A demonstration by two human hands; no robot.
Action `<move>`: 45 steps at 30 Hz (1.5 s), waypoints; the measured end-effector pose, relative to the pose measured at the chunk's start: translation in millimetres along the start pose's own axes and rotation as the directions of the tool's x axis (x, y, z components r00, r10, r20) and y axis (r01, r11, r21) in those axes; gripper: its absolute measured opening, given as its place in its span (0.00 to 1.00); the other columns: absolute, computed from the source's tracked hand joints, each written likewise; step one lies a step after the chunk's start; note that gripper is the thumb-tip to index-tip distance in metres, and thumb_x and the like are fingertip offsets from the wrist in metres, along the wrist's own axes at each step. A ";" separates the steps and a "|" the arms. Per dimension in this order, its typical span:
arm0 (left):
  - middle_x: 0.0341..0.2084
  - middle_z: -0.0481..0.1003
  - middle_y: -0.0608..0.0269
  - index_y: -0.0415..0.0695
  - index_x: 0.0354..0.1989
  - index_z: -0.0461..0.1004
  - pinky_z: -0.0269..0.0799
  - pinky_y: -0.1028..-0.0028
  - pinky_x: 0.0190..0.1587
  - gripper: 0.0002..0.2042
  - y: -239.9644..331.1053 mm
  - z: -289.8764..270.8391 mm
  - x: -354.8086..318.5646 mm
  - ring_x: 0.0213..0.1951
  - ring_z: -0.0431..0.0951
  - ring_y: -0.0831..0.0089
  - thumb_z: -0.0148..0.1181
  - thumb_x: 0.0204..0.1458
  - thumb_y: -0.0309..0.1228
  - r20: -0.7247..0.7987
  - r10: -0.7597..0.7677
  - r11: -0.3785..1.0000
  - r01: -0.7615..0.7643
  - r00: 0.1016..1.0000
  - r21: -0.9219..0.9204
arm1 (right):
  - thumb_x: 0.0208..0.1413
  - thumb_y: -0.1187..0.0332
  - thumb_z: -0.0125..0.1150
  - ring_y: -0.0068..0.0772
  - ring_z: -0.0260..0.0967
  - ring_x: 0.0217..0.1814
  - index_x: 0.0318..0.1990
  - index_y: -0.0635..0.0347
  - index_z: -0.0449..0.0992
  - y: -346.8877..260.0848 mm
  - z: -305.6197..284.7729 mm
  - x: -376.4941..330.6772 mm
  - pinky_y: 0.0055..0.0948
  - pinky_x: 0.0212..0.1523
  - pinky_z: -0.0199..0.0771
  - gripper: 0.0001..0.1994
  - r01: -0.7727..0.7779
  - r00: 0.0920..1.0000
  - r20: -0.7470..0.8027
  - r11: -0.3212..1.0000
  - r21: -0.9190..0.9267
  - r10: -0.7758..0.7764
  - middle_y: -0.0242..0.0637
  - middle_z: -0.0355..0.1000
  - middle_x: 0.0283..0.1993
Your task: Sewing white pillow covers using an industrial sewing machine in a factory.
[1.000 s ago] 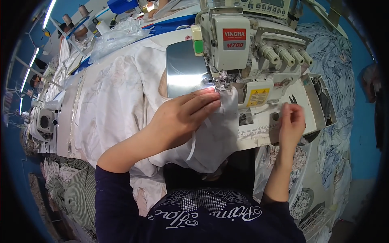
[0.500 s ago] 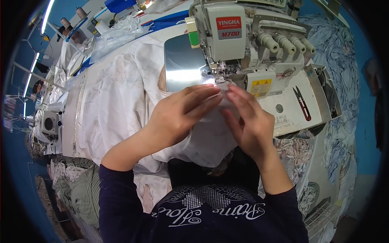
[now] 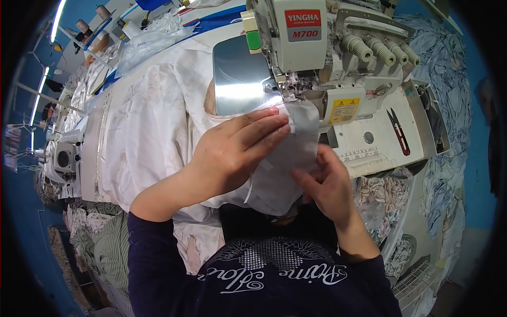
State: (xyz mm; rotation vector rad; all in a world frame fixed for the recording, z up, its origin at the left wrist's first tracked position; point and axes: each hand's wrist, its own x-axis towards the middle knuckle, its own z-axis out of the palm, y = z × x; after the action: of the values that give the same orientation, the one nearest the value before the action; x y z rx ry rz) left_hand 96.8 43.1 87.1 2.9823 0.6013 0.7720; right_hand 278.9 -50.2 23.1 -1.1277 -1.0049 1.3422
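A white cloth garment (image 3: 288,158) lies under the needle area of a pale overlock sewing machine (image 3: 301,53), its front part hanging toward my lap. My left hand (image 3: 227,150) rests flat on it, fingers stretched out and side by side, with the tips just in front of the presser foot (image 3: 296,95). At the cloth's right edge is my right hand (image 3: 330,185), thumb and forefinger apart and loosely curved, the thumb over the cloth; its other fingers are partly hidden. More of the white cloth (image 3: 150,116) spreads in folds over the table to the left.
Red-handled thread snips (image 3: 398,132) lie on the machine bed at the right, beside an open tray (image 3: 430,116). A shiny metal plate (image 3: 240,74) sits left of the needle. Crumpled fabric (image 3: 438,105) is heaped at the far right; striped cloth (image 3: 111,253) hangs at lower left.
My right hand has drawn back from the presser foot, down toward me along the cloth's right edge. The cloth front now shows flatter. My left hand has stayed nearly in place.
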 end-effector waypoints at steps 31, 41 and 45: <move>0.43 0.73 0.57 0.41 0.43 0.74 0.73 0.71 0.42 0.21 -26.1 1.4 11.1 0.43 0.75 0.61 0.51 0.37 0.16 -0.027 -0.089 0.992 0.086 0.996 -0.097 | 0.54 0.72 0.55 0.17 0.65 0.16 0.39 0.67 0.71 -1.8 1.2 10.3 0.14 0.18 0.67 0.08 -0.086 0.996 -0.007 0.968 0.235 0.090 0.33 0.72 0.26; 0.44 0.73 0.57 0.42 0.43 0.74 0.71 0.68 0.45 0.23 -58.5 -4.9 22.0 0.45 0.73 0.60 0.50 0.33 0.15 0.026 -0.106 0.993 0.107 0.994 -0.042 | 0.53 0.72 0.56 0.16 0.64 0.16 0.39 0.67 0.71 -5.6 5.3 19.3 0.13 0.18 0.66 0.08 -0.095 0.995 0.004 0.958 0.272 0.098 0.31 0.71 0.24; 0.42 0.73 0.55 0.42 0.42 0.74 0.71 0.66 0.45 0.21 -80.7 -2.6 28.8 0.43 0.73 0.57 0.50 0.35 0.15 0.006 -0.151 0.989 0.151 0.989 -0.007 | 0.54 0.68 0.58 0.14 0.64 0.18 0.36 0.65 0.71 -5.1 4.2 24.2 0.14 0.20 0.66 0.09 -0.064 0.998 0.026 0.970 0.234 0.059 0.27 0.69 0.23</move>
State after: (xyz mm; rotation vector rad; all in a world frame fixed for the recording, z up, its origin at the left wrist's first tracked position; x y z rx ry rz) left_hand 89.5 128.2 95.0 2.8890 0.8105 0.7528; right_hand 276.1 -25.6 26.9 -0.9752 -0.8047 1.4813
